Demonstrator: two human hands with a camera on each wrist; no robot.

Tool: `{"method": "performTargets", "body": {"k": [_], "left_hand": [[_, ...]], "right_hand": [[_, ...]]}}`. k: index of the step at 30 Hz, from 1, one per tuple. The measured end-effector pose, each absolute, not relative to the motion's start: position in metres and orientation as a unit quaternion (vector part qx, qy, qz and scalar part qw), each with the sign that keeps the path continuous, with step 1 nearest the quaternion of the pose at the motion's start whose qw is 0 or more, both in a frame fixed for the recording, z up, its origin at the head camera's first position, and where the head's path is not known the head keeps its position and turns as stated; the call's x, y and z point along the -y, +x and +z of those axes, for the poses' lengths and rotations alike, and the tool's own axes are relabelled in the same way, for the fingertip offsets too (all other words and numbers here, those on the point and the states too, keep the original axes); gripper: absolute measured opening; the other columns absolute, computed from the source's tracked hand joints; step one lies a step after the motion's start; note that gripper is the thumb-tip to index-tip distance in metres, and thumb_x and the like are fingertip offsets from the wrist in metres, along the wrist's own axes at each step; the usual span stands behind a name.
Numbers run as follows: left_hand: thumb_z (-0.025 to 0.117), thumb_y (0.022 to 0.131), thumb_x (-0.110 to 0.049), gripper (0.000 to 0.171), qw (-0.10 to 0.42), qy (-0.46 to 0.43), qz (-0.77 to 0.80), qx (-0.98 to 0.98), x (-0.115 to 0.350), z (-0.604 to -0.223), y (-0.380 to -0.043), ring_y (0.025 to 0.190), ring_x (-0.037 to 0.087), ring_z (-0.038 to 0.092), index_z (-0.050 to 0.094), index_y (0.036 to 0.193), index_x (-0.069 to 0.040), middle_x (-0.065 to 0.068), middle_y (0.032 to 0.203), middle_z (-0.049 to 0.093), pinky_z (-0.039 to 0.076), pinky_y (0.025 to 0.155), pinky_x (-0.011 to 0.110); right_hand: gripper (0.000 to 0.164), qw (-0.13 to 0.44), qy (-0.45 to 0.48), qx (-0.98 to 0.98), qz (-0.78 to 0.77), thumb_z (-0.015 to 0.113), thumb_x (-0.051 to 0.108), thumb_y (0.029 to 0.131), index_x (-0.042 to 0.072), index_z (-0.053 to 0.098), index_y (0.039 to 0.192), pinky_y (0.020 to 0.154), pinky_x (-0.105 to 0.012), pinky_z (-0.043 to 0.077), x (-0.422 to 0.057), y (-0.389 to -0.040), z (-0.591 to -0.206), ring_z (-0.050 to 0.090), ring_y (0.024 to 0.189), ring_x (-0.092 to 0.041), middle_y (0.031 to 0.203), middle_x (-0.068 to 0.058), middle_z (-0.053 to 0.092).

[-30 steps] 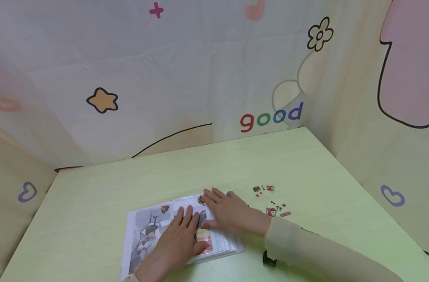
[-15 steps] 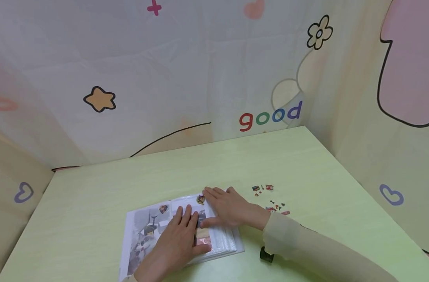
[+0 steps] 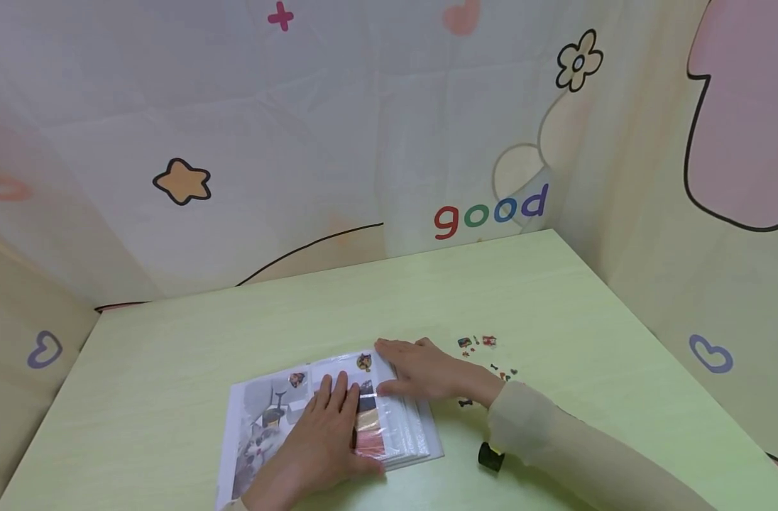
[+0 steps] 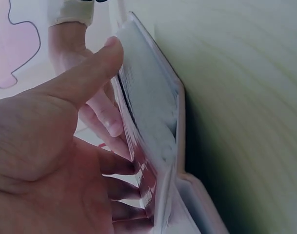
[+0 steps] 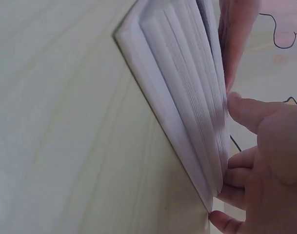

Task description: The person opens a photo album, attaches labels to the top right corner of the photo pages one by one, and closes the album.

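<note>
An open photo album [image 3: 402, 426] with plastic-sleeved pages lies near the table's front. Its left page bears a greyish photo [image 3: 255, 419] and a small round sticker [image 3: 297, 380]; another sticker [image 3: 363, 362] sits at the top of the right page. My left hand [image 3: 325, 433] rests flat across the right page, fingers straight, covering part of its photo [image 3: 368, 426]. At the album's upper right corner, my right hand [image 3: 421, 369] has its thumb and fingers extended over the page edges. The right wrist view shows its fingertips [image 5: 231, 178] right at the stacked page edges.
Several small stickers [image 3: 489, 341] lie on the table [image 3: 299, 312] right of the album, some partly hidden by the right forearm. A small black object [image 3: 490, 458] sits beside the right sleeve [image 3: 536, 426]. A printed curtain [image 3: 299, 142] stands behind the table.
My right hand has slid slightly right, off the right page's photo toward the page edge. The left thumb has moved down toward the album's near edge; the left palm stays in place.
</note>
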State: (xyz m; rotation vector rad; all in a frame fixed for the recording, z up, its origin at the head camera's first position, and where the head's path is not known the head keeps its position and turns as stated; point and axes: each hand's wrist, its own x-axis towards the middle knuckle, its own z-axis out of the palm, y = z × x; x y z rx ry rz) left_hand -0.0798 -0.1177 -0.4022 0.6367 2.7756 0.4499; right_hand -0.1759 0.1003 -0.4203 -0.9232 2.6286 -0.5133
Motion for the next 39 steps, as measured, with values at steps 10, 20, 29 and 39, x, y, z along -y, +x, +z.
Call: {"method": "performTargets", "body": {"k": [10, 20, 29, 39], "left_hand": [[0.085, 0.076, -0.062, 0.121, 0.141, 0.209, 0.232, -0.939, 0.125, -0.403, -0.08, 0.153, 0.051, 0.008, 0.031, 0.156, 0.011, 0.031, 0.167, 0.013, 0.022, 0.121, 0.06], [0.085, 0.084, -0.044, 0.098, 0.107, 0.227, 0.271, -0.929, 0.125, -0.401, -0.074, 0.153, 0.05, 0.012, 0.041, 0.152, 0.01, 0.03, 0.165, 0.02, 0.023, 0.118, 0.065], [0.072, 0.089, -0.015, 0.065, 0.044, 0.255, 0.262, -0.929, 0.122, -0.392, -0.061, 0.15, 0.047, 0.028, 0.051, 0.146, 0.008, 0.024, 0.163, 0.033, 0.034, 0.113, 0.062], [0.065, 0.089, -0.006, 0.061, -0.033, 0.178, 0.284, -0.942, 0.114, -0.379, -0.042, 0.141, 0.029, 0.047, 0.052, 0.148, 0.003, 0.01, 0.161, 0.042, 0.05, 0.103, 0.048]], "right_hand": [[0.055, 0.146, -0.347, -0.9, -0.221, 0.043, 0.024, 0.111, -0.003, 0.035, 0.158, 0.112, -0.056, 0.032, -0.108, -0.177, -0.418, 0.033, 0.151, -0.031, 0.163, -0.017, 0.037], [0.058, 0.143, -0.341, -0.901, -0.227, 0.043, 0.031, 0.112, -0.001, 0.034, 0.159, 0.113, -0.056, 0.032, -0.108, -0.18, -0.42, 0.034, 0.151, -0.031, 0.162, -0.016, 0.038], [0.063, 0.135, -0.336, -0.903, -0.234, 0.047, 0.038, 0.11, 0.002, 0.033, 0.16, 0.114, -0.057, 0.032, -0.105, -0.179, -0.421, 0.033, 0.151, -0.028, 0.165, -0.012, 0.035], [0.067, 0.123, -0.348, -0.909, -0.195, 0.056, 0.043, 0.106, 0.005, 0.039, 0.159, 0.108, -0.051, 0.038, -0.098, -0.172, -0.417, 0.032, 0.152, -0.025, 0.166, -0.009, 0.034]]}}
